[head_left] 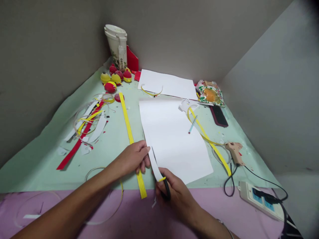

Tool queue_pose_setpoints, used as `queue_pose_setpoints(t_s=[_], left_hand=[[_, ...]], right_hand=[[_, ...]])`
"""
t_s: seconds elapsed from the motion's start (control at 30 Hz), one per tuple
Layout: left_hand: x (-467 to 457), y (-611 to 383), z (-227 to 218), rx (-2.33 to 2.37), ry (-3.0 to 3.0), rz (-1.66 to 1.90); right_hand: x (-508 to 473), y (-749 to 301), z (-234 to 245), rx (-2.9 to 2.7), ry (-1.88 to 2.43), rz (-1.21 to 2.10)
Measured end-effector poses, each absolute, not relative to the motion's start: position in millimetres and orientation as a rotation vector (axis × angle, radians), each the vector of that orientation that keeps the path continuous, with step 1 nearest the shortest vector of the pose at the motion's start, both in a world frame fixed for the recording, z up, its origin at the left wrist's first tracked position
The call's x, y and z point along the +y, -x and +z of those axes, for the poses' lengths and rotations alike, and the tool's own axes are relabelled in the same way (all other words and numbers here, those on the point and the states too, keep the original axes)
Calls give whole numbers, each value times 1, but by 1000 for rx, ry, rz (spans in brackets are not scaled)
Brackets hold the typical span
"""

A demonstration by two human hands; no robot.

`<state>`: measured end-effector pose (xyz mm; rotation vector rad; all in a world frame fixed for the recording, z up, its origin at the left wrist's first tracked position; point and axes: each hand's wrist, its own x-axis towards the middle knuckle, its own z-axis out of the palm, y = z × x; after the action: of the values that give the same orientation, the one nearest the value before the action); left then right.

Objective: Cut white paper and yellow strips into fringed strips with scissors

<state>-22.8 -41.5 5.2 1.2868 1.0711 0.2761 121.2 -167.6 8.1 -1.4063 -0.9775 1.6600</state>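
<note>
My left hand pinches the left edge of a large white paper sheet, holding the narrow strip that is splitting off it. My right hand is closed round black-handled scissors with a yellow mark, whose blades sit in the cut near the sheet's lower left corner. A long yellow paper strip lies just left of the sheet, under my left hand.
A second white sheet, red and yellow balls, a white cup, scrap strips, a pen, a phone, a snack bag, a glue gun and a power strip surround me.
</note>
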Motion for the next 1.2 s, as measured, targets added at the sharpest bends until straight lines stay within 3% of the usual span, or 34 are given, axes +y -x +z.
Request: queue_pose_setpoints(t_s=[1.2], left_hand=[[-42,25,7,1056,-1204,349]], right_hand=[[-166,-120,6,-938,1389,1670]])
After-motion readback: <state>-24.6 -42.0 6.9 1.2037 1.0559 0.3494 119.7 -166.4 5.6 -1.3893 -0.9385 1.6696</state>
